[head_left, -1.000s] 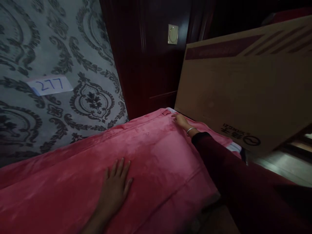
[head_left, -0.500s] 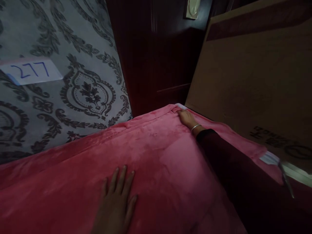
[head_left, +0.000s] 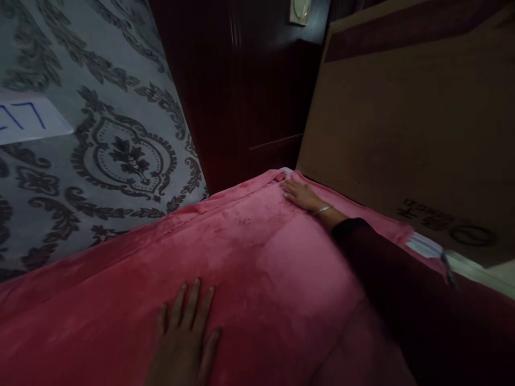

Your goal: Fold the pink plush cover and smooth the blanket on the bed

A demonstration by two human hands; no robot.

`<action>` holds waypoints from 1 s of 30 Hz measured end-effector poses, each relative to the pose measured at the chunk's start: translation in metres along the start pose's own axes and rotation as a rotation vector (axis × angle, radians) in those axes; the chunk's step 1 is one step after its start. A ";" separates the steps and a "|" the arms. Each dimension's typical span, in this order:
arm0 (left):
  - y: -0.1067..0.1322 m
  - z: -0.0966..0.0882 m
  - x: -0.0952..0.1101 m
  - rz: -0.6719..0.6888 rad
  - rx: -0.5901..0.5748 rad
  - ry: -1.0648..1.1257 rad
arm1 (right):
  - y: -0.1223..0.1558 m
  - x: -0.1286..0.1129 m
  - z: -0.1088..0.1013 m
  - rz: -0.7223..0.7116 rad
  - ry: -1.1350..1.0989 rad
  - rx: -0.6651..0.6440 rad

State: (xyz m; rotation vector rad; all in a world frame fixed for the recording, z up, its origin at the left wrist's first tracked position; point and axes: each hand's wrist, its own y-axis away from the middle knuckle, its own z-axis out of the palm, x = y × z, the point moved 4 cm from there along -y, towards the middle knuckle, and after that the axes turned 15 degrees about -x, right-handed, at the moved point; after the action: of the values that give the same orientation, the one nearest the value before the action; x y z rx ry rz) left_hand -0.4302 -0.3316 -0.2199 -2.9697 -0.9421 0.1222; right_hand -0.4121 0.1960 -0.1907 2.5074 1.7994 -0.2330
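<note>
A plush pink cover (head_left: 225, 257) spreads over a bed-like surface, with a seam running along its far left side. My left hand (head_left: 183, 332) lies flat on it at the bottom centre, fingers spread. Close to the far corner, my right hand (head_left: 301, 195) rests on the cover with its fingers stretched out, holding nothing. A thin bracelet circles that wrist, and a dark sleeve covers the arm. Just beyond the fingertips the corner cloth is bunched, and a bit of white cloth (head_left: 286, 170) shows there. Another white strip (head_left: 424, 245) shows along the right edge.
A patterned grey wall (head_left: 132, 155) with a numbered paper (head_left: 36, 118) borders the cover on the left. Behind the corner stands a dark red wooden panel (head_left: 241, 96). A large cardboard box (head_left: 386, 118) leans along the right side.
My right hand has let go of the cover's corner and now lies flatter, fingers stretched out, slightly nearer. My left hand stays flat on the cover. The view has shifted a little.
</note>
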 end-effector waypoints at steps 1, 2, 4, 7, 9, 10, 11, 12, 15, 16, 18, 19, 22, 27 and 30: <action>-0.001 0.000 0.000 -0.007 -0.003 0.005 | 0.013 0.010 0.001 0.014 0.007 -0.063; -0.002 0.000 0.000 -0.012 -0.004 0.007 | 0.026 0.022 0.001 0.046 0.004 -0.118; -0.004 -0.002 0.001 -0.012 0.003 0.004 | 0.049 0.047 -0.003 0.153 -0.012 -0.169; -0.006 -0.007 0.002 -0.001 0.001 -0.006 | 0.079 0.062 -0.013 0.329 0.027 -0.122; -0.008 -0.010 0.003 -0.003 0.000 -0.010 | 0.097 0.051 -0.014 0.345 0.081 -0.079; -0.009 -0.012 0.003 -0.006 -0.001 -0.011 | 0.107 0.041 -0.012 0.307 0.102 -0.076; -0.010 -0.014 0.004 -0.009 -0.002 -0.012 | 0.117 0.031 -0.008 0.259 0.113 -0.087; -0.011 -0.016 0.005 -0.009 -0.005 -0.014 | 0.128 0.023 -0.004 0.225 0.110 -0.107; -0.014 -0.022 0.007 -0.007 -0.007 -0.026 | 0.161 0.018 0.000 0.252 0.075 -0.149; -0.014 -0.024 0.008 -0.006 -0.007 -0.031 | 0.170 0.022 -0.003 0.281 0.067 -0.153; -0.015 -0.028 0.009 -0.005 -0.018 -0.036 | 0.185 0.029 -0.011 0.347 0.064 -0.159; -0.015 -0.030 0.010 -0.005 -0.028 -0.035 | 0.191 0.031 -0.016 0.384 0.068 -0.153; -0.015 -0.033 0.011 0.000 -0.057 -0.033 | 0.207 0.029 -0.021 0.440 0.068 -0.110; -0.015 -0.038 0.015 -0.018 -0.047 -0.071 | 0.244 0.037 -0.009 0.601 0.026 -0.060; -0.016 -0.040 0.016 -0.032 -0.094 -0.074 | 0.262 0.051 -0.008 0.644 0.023 -0.012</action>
State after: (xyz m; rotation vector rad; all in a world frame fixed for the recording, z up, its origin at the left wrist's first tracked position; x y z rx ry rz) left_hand -0.4231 -0.3087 -0.1803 -3.0531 -1.0308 0.1943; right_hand -0.1480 0.1602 -0.2030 2.9117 0.9038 -0.1574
